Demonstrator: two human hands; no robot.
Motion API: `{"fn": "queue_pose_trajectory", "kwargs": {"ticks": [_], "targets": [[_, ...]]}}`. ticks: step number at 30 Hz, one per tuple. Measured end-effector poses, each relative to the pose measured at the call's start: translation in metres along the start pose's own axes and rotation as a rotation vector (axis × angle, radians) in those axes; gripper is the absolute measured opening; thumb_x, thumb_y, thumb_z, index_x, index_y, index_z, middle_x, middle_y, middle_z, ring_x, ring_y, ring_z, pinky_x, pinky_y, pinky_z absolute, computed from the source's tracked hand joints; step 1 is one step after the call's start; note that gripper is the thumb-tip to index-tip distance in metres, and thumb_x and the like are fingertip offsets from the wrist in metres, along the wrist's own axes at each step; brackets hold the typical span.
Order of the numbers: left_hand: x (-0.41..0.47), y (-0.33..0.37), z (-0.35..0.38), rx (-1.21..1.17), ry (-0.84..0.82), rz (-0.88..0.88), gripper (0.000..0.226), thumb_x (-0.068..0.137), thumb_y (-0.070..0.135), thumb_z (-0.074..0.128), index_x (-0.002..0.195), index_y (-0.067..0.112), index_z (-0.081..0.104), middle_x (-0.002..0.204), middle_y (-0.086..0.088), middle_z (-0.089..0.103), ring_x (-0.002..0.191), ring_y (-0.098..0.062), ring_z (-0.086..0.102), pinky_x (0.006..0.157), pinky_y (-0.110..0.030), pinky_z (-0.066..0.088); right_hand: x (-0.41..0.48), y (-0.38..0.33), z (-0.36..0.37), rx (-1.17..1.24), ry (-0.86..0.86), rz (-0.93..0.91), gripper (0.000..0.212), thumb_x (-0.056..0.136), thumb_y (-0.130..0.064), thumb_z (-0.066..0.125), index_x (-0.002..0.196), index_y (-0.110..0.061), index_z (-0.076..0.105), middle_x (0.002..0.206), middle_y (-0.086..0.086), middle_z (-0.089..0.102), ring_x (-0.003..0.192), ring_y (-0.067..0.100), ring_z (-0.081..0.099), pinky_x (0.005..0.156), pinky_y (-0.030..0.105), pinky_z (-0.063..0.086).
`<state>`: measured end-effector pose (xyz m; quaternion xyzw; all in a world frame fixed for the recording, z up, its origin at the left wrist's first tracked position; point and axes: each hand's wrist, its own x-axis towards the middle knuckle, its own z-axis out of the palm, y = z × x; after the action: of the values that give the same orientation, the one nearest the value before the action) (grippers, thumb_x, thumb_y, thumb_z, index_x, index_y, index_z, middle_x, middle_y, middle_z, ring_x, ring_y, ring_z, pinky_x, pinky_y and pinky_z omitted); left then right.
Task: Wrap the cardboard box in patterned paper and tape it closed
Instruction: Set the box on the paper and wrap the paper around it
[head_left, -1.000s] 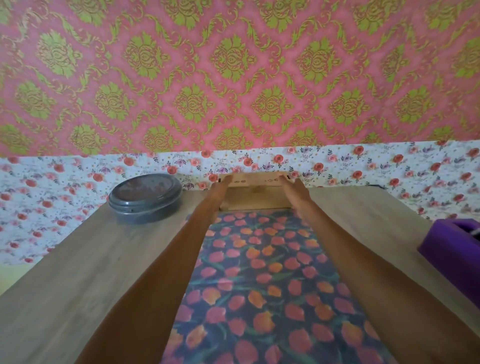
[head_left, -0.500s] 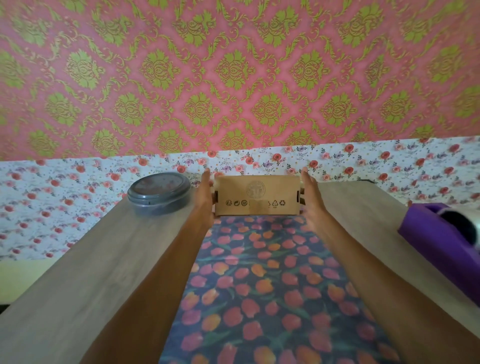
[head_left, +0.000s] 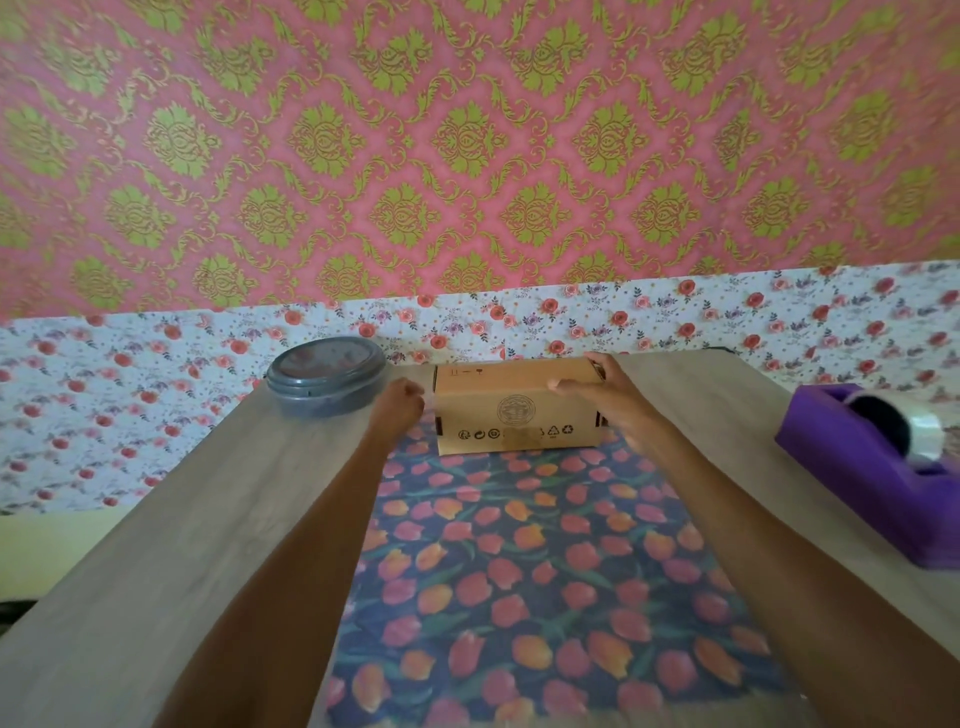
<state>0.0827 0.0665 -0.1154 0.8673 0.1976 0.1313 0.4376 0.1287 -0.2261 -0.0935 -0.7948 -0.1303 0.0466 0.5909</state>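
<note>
While the box is only being set in place, the wrapping proper has not begun. Taking my own seat as six o'clock on the table (head_left: 156, 545), the grey lidded container (head_left: 327, 376) sits at about ten o'clock, near the far edge and off the paper. Next comes my left hand (head_left: 400, 402), just beside the left end of the cardboard box (head_left: 514, 410). Its fingers are loosely bent and hold nothing, and I cannot tell whether they brush the cardboard. The box stands at twelve o'clock, on the far end of the patterned paper (head_left: 519, 571) as far as I can see. Its printed face is toward me, and the tulip sheet runs from it down to six o'clock. My right hand (head_left: 608, 395) grips the box's upper right corner, thumb on the front face and fingers curled over the top. Well apart at about three o'clock, off the sheet, stands the purple tape dispenser (head_left: 872, 467) with its roll.

I judge the step in hand to be positioning the box on the sheet. The next move calls for squaring it to the paper's edges, probably nearer the middle so that enough sheet reaches round it. Then the near edge can be lifted over the top. Taping comes after that.
</note>
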Motion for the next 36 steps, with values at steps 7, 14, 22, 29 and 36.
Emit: {"fn": "queue_pose_trajectory", "kwargs": {"ticks": [7, 14, 22, 29, 36], "targets": [[0.024, -0.015, 0.007, 0.666, -0.141, 0.268, 0.054, 0.099, 0.011, 0.046, 0.151, 0.015, 0.029, 0.129, -0.017, 0.058, 0.119, -0.035, 0.054, 0.098, -0.041, 0.040, 0.011, -0.015, -0.007, -0.311, -0.185, -0.142, 0.069, 0.076, -0.030, 0.083, 0.137, -0.032, 0.050, 0.151, -0.007, 0.037, 0.134, 0.016, 0.040, 0.108, 0.039, 0.040], [0.041, -0.010, 0.008, 0.861, -0.088, 0.216, 0.035, 0.096, 0.019, 0.052, 0.131, 0.018, 0.053, 0.136, -0.012, 0.047, 0.134, -0.037, 0.033, 0.107, -0.045, 0.029, 0.011, -0.011, -0.007, -0.659, -0.148, -0.283, 0.096, 0.057, -0.035, 0.092, 0.138, -0.035, 0.041, 0.135, -0.008, 0.043, 0.126, 0.018, 0.035, 0.105, 0.044, 0.040], [0.039, 0.004, -0.013, 0.585, -0.113, 0.328, 0.007, 0.088, 0.020, 0.063, 0.090, 0.014, 0.066, 0.090, -0.005, 0.070, 0.087, -0.024, 0.067, 0.076, -0.032, 0.050, -0.008, -0.024, -0.006, -1.008, -0.182, -0.494, 0.096, 0.056, -0.031, 0.090, 0.134, -0.023, 0.036, 0.131, -0.002, 0.041, 0.116, 0.021, 0.039, 0.091, 0.039, 0.042], [-0.002, 0.014, -0.034, 0.180, 0.000, 0.342, 0.011, 0.081, -0.002, 0.069, 0.089, 0.006, 0.072, 0.076, -0.003, 0.065, 0.070, -0.013, 0.057, 0.062, -0.022, 0.043, -0.052, -0.015, -0.008, -1.176, -0.157, -0.771, 0.084, 0.056, -0.046, 0.082, 0.123, -0.021, 0.037, 0.116, -0.004, 0.046, 0.102, 0.017, 0.046, 0.078, 0.036, 0.039], [-0.054, 0.027, -0.056, 0.375, -0.060, 0.469, 0.020, 0.074, -0.004, 0.077, 0.079, 0.014, 0.070, 0.078, 0.001, 0.068, 0.077, -0.013, 0.063, 0.073, -0.025, 0.050, -0.085, 0.000, -0.006, -1.342, -0.078, -0.931, 0.090, 0.064, -0.063, 0.074, 0.135, -0.021, 0.036, 0.126, -0.001, 0.047, 0.108, 0.022, 0.047, 0.084, 0.038, 0.044]]}}
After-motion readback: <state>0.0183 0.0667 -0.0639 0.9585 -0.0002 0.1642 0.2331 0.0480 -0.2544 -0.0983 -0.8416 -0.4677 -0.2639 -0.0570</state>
